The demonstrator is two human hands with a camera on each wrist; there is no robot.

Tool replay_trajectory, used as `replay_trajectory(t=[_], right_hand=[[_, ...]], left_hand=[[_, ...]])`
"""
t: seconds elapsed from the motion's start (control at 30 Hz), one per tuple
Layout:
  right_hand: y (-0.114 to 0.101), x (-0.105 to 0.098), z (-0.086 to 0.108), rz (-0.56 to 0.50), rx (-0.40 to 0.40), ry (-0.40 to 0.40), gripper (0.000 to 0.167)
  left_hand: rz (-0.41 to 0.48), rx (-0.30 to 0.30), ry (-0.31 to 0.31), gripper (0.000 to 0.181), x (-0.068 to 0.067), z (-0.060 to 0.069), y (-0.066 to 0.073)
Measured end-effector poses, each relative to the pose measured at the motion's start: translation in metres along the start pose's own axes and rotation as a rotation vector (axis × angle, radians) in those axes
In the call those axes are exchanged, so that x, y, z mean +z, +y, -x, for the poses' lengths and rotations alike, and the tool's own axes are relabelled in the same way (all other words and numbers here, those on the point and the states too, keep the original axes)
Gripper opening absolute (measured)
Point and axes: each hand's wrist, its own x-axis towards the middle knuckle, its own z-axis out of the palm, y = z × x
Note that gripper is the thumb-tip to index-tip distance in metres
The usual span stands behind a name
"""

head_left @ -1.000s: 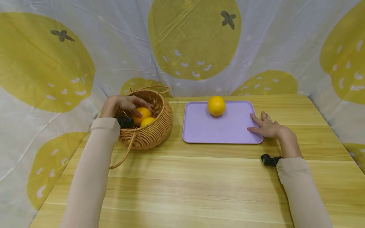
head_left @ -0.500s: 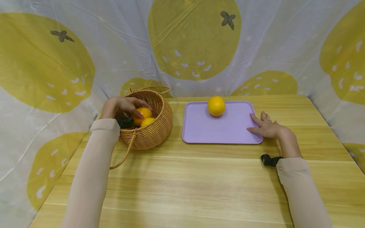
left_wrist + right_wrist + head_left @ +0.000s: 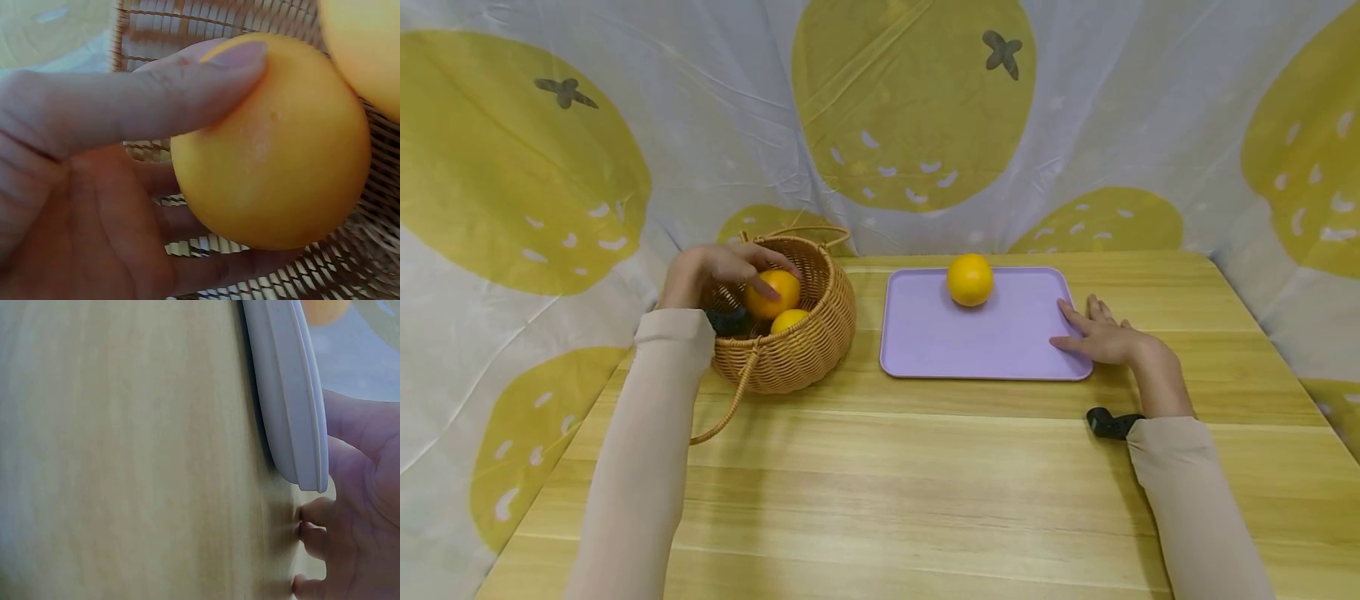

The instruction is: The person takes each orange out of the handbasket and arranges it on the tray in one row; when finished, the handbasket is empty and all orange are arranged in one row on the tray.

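Inside the wicker basket (image 3: 820,346), my left hand (image 3: 718,265) grips an orange (image 3: 778,293), with the thumb over its near side. The left wrist view shows the thumb on top of this orange (image 3: 281,156) and fingers curled beneath it. A second orange (image 3: 790,320) lies lower in the basket, beside the held one. At the right end of the lilac tray (image 3: 977,346), my right hand (image 3: 1108,337) rests with spread fingers. Its thumb and index finger lie over the tray's rim, while the other fingers touch the table. One more orange (image 3: 970,280) sits near the tray's back edge.
The basket's front handle (image 3: 730,417) hangs down to the wooden table (image 3: 895,492), and its other handle (image 3: 805,228) leans towards the back. Behind the table hangs a fruit-printed curtain (image 3: 730,108). Each wrist carries a small black device (image 3: 1108,422).
My left hand has lifted the orange slightly within the basket, so more of it shows. The right hand, the tray and the orange on it stay put.
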Motion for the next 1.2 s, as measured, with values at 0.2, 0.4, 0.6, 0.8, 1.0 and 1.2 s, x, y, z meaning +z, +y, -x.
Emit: replay_trajectory(t=[0.2,0.4,0.6,0.8,1.0,1.2], right_hand=[[0.003,0.002,-0.001,0.005,0.002,0.000,0.088],[0.002,0.002,-0.001,0.008,-0.001,-0.001,0.087],[0.001,0.002,-0.001,0.003,0.001,-0.002,0.087],[0.001,0.002,0.000,-0.011,0.003,-0.001,0.087],[0.000,0.001,0.000,-0.015,0.004,0.001,0.087],[0.000,0.001,-0.002,-0.014,0.004,0.001,0.087]], left_hand=[[-0.043,0.030,-0.005,0.059,-0.006,0.014,0.019],[-0.135,0.057,0.035,0.060,-0.009,0.033,0.036],[-0.108,0.175,0.170,0.055,-0.008,0.045,0.057],[0.014,0.221,0.338,0.055,-0.001,0.042,0.087],[0.174,0.191,0.402,0.055,0.015,0.026,0.117],[0.222,0.180,0.443,0.053,0.034,0.008,0.140]])
